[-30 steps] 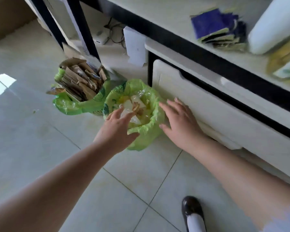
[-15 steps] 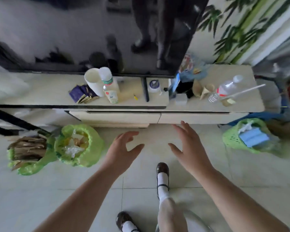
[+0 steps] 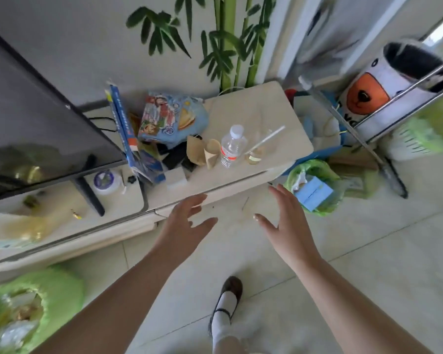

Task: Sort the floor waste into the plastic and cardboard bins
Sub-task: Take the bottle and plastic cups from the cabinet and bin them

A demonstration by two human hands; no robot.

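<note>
My left hand (image 3: 183, 226) and my right hand (image 3: 285, 223) hover side by side over the tiled floor in front of the low white cabinet (image 3: 241, 185), fingers spread and holding nothing. The green-lined plastic bin (image 3: 59, 292) with clear wrappers inside sits blurred at the bottom left, well away from both hands. The cardboard bin is out of view. A third green-lined basket (image 3: 327, 172) holding a blue box (image 3: 313, 194) stands on the floor just right of my right hand.
The cabinet top carries a water bottle (image 3: 232, 146), a cup with a straw (image 3: 256, 154), paper cones (image 3: 202, 150), a colourful bag (image 3: 172, 118) and a TV (image 3: 36, 123). A metal rack (image 3: 368, 141) and a bear-face bin (image 3: 384, 85) stand at the right. My shoe (image 3: 230, 290) is below.
The view has swung right, away from the two bins toward the cabinet's right end. Both hands left the plastic bin and stay spread and bare in front of me.
</note>
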